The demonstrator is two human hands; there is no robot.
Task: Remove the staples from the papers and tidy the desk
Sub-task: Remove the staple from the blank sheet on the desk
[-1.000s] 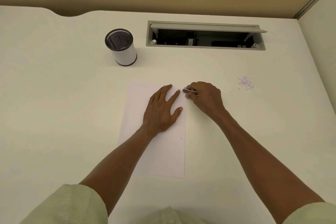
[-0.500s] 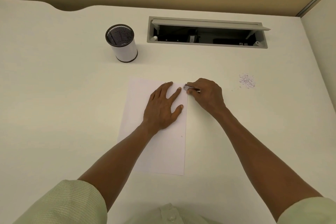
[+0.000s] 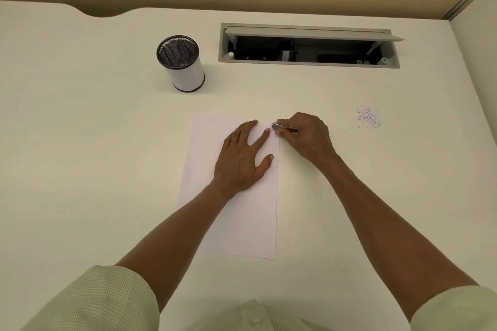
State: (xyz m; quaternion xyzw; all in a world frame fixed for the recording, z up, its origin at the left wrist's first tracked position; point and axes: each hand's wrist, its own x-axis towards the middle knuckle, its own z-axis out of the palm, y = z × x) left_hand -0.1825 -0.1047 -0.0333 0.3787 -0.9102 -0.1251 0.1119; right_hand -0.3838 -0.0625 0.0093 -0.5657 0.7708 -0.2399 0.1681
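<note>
From the head camera, the only view I have, I see the left hand (image 3: 243, 160) pressed flat on the papers (image 3: 204, 196), fingers spread and gripping nothing; I judge it is there as a weight, so the sheets cannot slide or lift while the tool works at the corner. The right hand (image 3: 309, 140) is curled closed around a small metal staple remover (image 3: 282, 127), pinched low between thumb and fingers, with its tip at the far right corner of the papers, just beside the left index fingertip. The tool's long axis runs roughly left to right, its working end pointing left toward the paper; whether it has a staple caught I cannot tell, since the tip is too small to read. The papers lie in the middle of the desk (image 3: 80, 142), long axis running away from me, leaning slightly to the right at the far end. A little heap of pulled staples (image 3: 368, 118) sits well apart to the right, which I take as the drop spot. A mesh pen cup (image 3: 181, 64) stands beyond the papers to the left, near an open cable hatch (image 3: 309, 45).
</note>
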